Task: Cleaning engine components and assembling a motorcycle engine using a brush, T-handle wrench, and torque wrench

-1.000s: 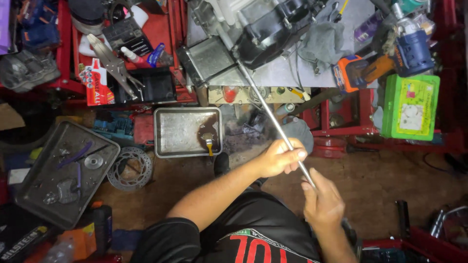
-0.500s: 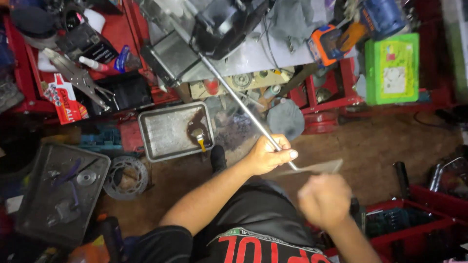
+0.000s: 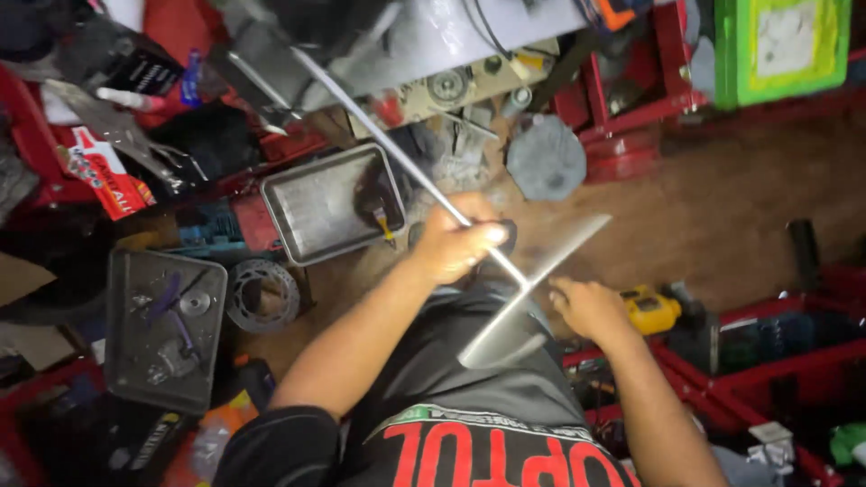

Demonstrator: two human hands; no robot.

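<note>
Setting: repair workshop. Evidence: bare brown dirt floor [image 3: 722,207] crowded with red metal tool trays [image 3: 767,352], a grey metal parts pan [image 3: 325,203], a yellow power drill [image 3: 649,308], a steel brake disc [image 3: 262,295], a green plastic case [image 3: 780,45].

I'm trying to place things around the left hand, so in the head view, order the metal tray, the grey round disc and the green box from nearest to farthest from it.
Measured from the left hand:
1. Metal tray, just to its left in the picture, on the floor.
2. Grey round disc, up and to the right.
3. Green box, far off at the top right corner.
</note>
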